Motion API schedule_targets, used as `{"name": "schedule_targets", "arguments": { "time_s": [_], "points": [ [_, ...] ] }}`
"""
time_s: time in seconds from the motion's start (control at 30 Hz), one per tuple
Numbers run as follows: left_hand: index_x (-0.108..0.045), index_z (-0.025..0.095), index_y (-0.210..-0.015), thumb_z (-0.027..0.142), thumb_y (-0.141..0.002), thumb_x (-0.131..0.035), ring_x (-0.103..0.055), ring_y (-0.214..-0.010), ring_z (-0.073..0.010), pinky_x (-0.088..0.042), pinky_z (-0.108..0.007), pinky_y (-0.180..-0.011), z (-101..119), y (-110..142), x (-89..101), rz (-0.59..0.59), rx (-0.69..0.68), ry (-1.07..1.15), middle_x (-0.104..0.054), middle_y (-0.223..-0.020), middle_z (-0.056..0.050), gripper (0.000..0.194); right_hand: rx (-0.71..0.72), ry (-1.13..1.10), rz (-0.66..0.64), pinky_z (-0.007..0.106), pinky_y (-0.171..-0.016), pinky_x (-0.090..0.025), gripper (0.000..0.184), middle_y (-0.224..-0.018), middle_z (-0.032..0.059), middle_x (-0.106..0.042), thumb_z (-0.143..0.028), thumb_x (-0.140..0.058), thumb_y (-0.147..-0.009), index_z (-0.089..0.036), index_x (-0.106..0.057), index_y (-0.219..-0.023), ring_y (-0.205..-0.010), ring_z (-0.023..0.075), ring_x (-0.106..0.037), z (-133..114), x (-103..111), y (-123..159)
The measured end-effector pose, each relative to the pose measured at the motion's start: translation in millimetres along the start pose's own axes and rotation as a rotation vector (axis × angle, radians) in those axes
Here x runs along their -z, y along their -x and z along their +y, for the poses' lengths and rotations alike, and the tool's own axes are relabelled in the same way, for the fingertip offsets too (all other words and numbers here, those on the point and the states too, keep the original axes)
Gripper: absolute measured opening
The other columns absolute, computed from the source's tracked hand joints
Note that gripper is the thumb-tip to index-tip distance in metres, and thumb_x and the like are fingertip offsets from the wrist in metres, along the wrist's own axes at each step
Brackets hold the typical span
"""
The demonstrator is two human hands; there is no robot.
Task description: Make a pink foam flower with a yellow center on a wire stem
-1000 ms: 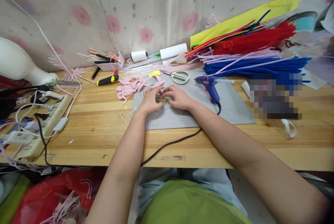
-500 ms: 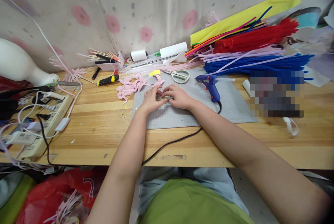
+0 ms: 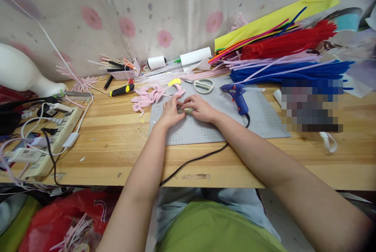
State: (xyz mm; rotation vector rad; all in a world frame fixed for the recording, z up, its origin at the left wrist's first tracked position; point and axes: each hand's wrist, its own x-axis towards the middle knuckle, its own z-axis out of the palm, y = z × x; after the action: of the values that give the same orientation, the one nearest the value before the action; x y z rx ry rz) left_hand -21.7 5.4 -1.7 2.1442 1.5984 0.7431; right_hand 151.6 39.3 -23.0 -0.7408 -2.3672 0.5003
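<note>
My left hand (image 3: 170, 111) and my right hand (image 3: 200, 108) meet over the grey cutting mat (image 3: 258, 120), fingers pinched together on a small yellow-green piece (image 3: 185, 109) that is mostly hidden between them. Pink pipe-cleaner shapes (image 3: 147, 97) lie just beyond my left hand. White-handled scissors (image 3: 201, 85) and a blue glue gun (image 3: 237, 96) rest on the mat beyond and right of my right hand.
Bundles of red (image 3: 288, 42), blue (image 3: 288, 72) and pale pink pipe cleaners are piled at the back right. A power strip (image 3: 47, 138) with plugs and cables sits at the left. The glue gun's black cord (image 3: 190, 162) runs over the table's front edge. A yellow-black knife (image 3: 120, 90) lies behind.
Both hands stay pinched on the small piece; the fingers have shifted slightly, little else moved.
</note>
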Motion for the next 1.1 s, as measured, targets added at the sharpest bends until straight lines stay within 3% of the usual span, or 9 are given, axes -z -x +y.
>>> {"name": "schedule_targets", "arguments": {
  "time_s": [0.13,0.23,0.33,0.47,0.53,0.73,0.9,1.03,1.1],
  "points": [
    [-0.041,0.021,-0.122,0.018,-0.065,-0.065,-0.058,-0.104,-0.0233,-0.032,-0.044,-0.101,0.0,-0.5,0.0,0.004,0.021,-0.007,-0.065,-0.103,-0.005,0.062,0.005,-0.023,-0.023,0.044,-0.098,-0.036,0.047,-0.112,0.0086,-0.057,-0.003,-0.046,-0.072,-0.024,-0.069,-0.107,-0.110,0.0236,-0.048,-2.8,0.9,-0.4],
    [-0.041,0.021,-0.122,0.019,-0.066,-0.066,-0.058,-0.103,-0.0231,-0.032,-0.044,-0.100,-0.8,-1.0,-1.6,0.009,0.016,-0.008,-0.065,-0.100,-0.004,0.062,0.009,-0.070,0.034,0.045,-0.097,-0.037,0.049,-0.113,0.0082,-0.056,-0.005,-0.046,-0.072,-0.025,-0.066,-0.112,-0.110,0.0238,-0.049,-6.3,1.5,-1.5],
    [-0.042,0.022,-0.123,0.023,-0.068,-0.067,-0.058,-0.102,-0.0234,-0.033,-0.043,-0.098,0.7,-1.4,-6.0,0.040,0.013,-0.019,-0.066,-0.096,-0.004,0.060,-0.069,-0.131,0.236,0.040,-0.088,-0.044,0.045,-0.110,0.0083,-0.058,-0.011,-0.046,-0.074,-0.023,-0.061,-0.115,-0.103,0.0222,-0.053,-9.4,2.6,-3.5],
    [-0.042,0.022,-0.125,0.029,-0.065,-0.072,-0.054,-0.106,-0.0277,-0.033,-0.046,-0.096,7.8,-1.0,-10.6,0.087,0.072,-0.061,-0.066,-0.097,-0.005,0.067,-0.342,-0.206,0.533,0.032,-0.071,-0.047,0.012,-0.086,0.0057,-0.061,-0.027,-0.051,-0.081,-0.020,-0.056,-0.089,-0.077,0.0174,-0.057,-7.5,5.6,-5.4],
    [-0.043,0.023,-0.124,0.031,-0.064,-0.073,-0.053,-0.109,-0.0287,-0.032,-0.047,-0.097,10.1,-0.8,-8.5,0.087,0.073,-0.051,-0.066,-0.101,-0.006,0.068,-0.467,-0.274,0.588,0.031,-0.068,-0.046,0.015,-0.072,0.0015,-0.060,-0.036,-0.052,-0.083,-0.021,-0.051,-0.081,-0.066,0.0151,-0.056,-3.9,8.0,-5.4],
    [-0.053,0.022,-0.107,0.012,-0.074,-0.053,-0.057,-0.103,-0.0201,-0.036,-0.041,-0.098,1.5,-4.1,5.0,0.242,0.133,0.129,-0.066,-0.103,-0.004,0.035,-0.577,-0.464,0.541,0.026,-0.054,-0.041,0.029,-0.052,-0.0060,-0.051,-0.050,-0.053,-0.081,-0.024,-0.044,-0.073,-0.047,0.0114,-0.048,3.2,13.5,-4.7],
    [-0.057,0.020,-0.098,0.017,-0.079,-0.049,-0.060,-0.094,-0.0173,-0.040,-0.036,-0.093,-2.0,-9.1,3.6,0.331,0.162,0.201,-0.067,-0.095,-0.004,0.021,-0.558,-0.379,0.436,0.025,-0.053,-0.035,0.039,-0.049,-0.0056,-0.047,-0.057,-0.048,-0.082,-0.023,-0.044,-0.065,-0.048,0.0116,-0.045,0.4,12.3,-4.8],
    [-0.058,0.018,-0.096,0.022,-0.080,-0.050,-0.060,-0.090,-0.0167,-0.043,-0.031,-0.083,2.7,-14.8,14.3,0.351,0.251,0.149,-0.067,-0.094,-0.005,0.019,-0.580,-0.274,0.456,0.025,-0.056,-0.033,0.051,-0.049,-0.0031,-0.046,-0.061,-0.035,-0.086,-0.021,-0.040,-0.055,-0.052,0.0117,-0.045,-1.3,13.3,-4.2],
    [-0.059,0.018,-0.091,0.019,-0.078,-0.049,-0.059,-0.087,-0.0166,-0.042,-0.029,-0.077,6.1,-15.6,25.2,0.296,0.288,0.082,-0.066,-0.092,-0.004,0.017,-0.626,-0.276,0.464,0.026,-0.056,-0.032,0.050,-0.047,-0.0032,-0.043,-0.057,-0.037,-0.087,-0.021,-0.040,-0.053,-0.050,0.0112,-0.043,-1.4,15.0,-4.4]
  ]
}}
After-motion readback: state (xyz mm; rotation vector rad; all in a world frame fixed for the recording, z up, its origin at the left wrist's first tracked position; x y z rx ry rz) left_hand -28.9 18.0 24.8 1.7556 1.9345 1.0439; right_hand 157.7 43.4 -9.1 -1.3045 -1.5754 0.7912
